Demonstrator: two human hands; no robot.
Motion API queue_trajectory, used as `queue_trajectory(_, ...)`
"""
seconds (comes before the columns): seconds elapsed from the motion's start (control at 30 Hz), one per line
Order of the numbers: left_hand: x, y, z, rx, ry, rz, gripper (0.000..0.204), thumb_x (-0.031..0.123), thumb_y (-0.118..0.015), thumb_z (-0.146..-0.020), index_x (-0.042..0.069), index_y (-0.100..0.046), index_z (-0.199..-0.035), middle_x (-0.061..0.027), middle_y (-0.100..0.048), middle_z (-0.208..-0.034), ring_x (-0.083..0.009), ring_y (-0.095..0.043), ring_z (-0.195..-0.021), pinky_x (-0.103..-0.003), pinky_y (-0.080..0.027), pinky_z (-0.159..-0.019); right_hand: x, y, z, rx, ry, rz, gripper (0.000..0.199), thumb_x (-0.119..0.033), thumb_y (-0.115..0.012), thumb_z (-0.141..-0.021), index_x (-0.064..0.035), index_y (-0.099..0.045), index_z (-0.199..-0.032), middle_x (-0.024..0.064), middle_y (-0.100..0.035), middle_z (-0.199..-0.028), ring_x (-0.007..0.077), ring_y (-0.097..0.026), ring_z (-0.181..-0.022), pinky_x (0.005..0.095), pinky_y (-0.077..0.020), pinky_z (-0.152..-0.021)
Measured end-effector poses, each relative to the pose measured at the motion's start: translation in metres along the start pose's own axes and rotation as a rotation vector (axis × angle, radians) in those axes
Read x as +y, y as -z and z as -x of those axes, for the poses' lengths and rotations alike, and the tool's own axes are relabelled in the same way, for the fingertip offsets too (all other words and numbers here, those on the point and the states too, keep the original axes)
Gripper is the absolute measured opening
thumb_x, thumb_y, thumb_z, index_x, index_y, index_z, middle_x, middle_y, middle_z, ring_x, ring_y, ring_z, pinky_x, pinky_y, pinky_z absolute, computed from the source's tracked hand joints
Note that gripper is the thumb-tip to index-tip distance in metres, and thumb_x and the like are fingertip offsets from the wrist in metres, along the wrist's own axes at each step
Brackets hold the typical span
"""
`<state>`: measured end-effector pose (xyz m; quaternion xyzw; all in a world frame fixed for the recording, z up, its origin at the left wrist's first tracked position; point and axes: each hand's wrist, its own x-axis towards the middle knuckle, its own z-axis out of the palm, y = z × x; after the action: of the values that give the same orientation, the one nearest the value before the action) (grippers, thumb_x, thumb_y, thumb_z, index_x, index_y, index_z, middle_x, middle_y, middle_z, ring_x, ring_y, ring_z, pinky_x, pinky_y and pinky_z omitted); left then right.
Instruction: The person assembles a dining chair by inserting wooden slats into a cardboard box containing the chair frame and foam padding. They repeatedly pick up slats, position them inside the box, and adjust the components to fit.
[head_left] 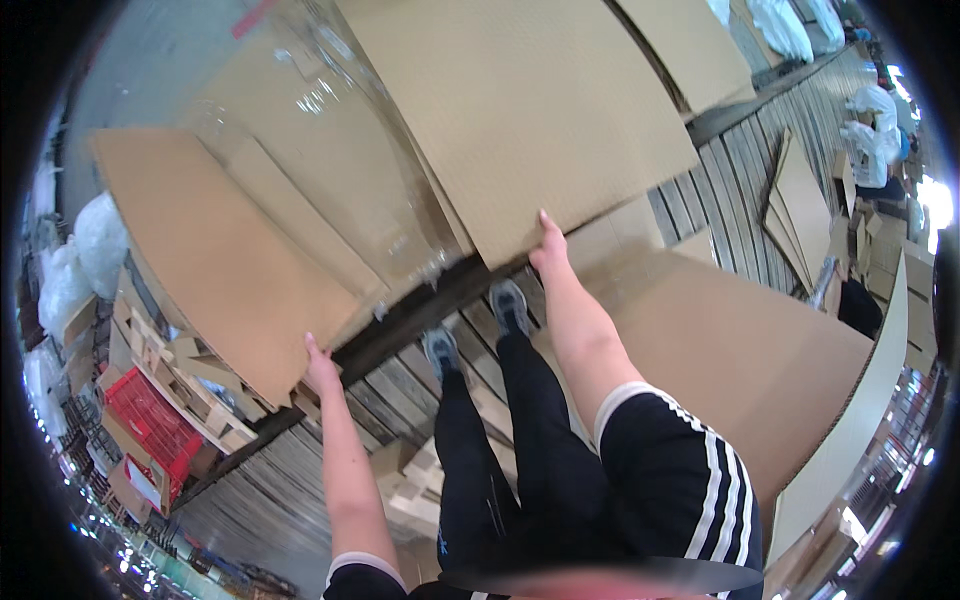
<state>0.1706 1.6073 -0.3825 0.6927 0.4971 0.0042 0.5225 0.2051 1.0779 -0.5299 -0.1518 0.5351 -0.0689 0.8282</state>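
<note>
My left hand (322, 368) grips the near corner of a brown cardboard sheet (225, 255), thumb on top and fingers hidden underneath. That sheet slopes away to the far left. Its neighbour, a larger flat cardboard sheet (540, 110), has its near edge in my right hand (547, 246); again the thumb lies on top while the other fingers are out of sight below. Between the two sheets lies more cardboard (330, 170) with shiny clear plastic film (345, 85) over it.
Slatted wooden boards (710, 190) run under the cardboard and by my feet. Another big cardboard sheet (720, 340) lies right of my legs. At the left stand a red crate (150, 420) and white plastic bags (100, 245). Leaning cardboard pieces (800, 215) are at the right.
</note>
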Motion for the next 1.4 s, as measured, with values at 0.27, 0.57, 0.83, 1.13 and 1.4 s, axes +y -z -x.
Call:
queue_trajectory(0.27, 0.131, 0.117, 0.055, 0.089, -0.532, 0.083, 0.059, 0.026, -0.069, -0.11, -0.008, -0.051, -0.155, -0.0181, -0.062, -0.154, -0.0293, -0.062, -0.137, -0.043, -0.048, -0.116, -0.063, -0.071, 0.101, -0.152, 0.105, 0.021, 0.052, -0.022, -0.085, -0.093, -0.0049, -0.067, -0.138, 0.0137, -0.07, -0.137, 0.0369, -0.063, -0.131, 0.0567, -0.0459, -0.12)
queue_trajectory(0.57, 0.371, 0.437, 0.214, 0.057, -0.797, -0.255, 0.04, 0.022, -0.081, -0.1, -0.01, -0.072, -0.121, -0.0204, -0.081, -0.113, -0.0305, -0.078, -0.101, -0.044, -0.059, -0.091, -0.262, -0.334, 0.412, -0.284, 0.546, 0.359, 0.025, 0.004, -0.077, -0.087, 0.0034, -0.07, -0.112, 0.0165, -0.073, -0.107, 0.0346, -0.075, -0.089, 0.0484, -0.0639, -0.075)
queue_trajectory(0.83, 0.535, 0.593, 0.323, -0.401, -1.421, -0.891, 0.052, 0.0, -0.077, -0.087, 0.007, -0.07, -0.138, -0.0251, -0.076, -0.119, -0.0459, -0.072, -0.114, -0.047, -0.057, -0.094, -0.192, -0.281, 0.871, -0.249, 1.093, 1.487, 0.049, -0.004, -0.078, -0.083, 0.004, -0.07, -0.131, 0.0195, -0.077, -0.11, 0.0275, -0.075, -0.088, 0.0405, -0.0581, -0.079)
queue_trajectory(1.13, 0.612, 0.53, 0.283, -0.468, -1.509, -0.947, 0.061, 0.003, -0.071, -0.094, 0.007, -0.055, -0.153, -0.0331, -0.072, -0.104, -0.0531, -0.068, -0.103, -0.055, -0.052, -0.087, -0.008, -0.133, 1.134, 0.028, 1.339, 1.674, 0.066, -0.003, -0.075, -0.092, -0.0104, -0.056, -0.156, 0.0243, -0.072, -0.135, 0.0413, -0.069, -0.125, 0.0431, -0.0527, -0.108)
queue_trajectory(1.4, 0.604, 0.396, 0.335, -0.801, -1.703, -1.008, 0.064, 0.014, -0.065, -0.098, -0.005, -0.044, -0.155, -0.0373, -0.068, -0.129, -0.0528, -0.063, -0.129, -0.056, -0.051, -0.107, 0.066, -0.079, 1.032, 0.148, 1.131, 1.461, 0.063, -0.004, -0.065, -0.087, -0.0025, -0.061, -0.15, 0.032, -0.075, -0.115, 0.047, -0.073, -0.111, 0.052, -0.0579, -0.099)
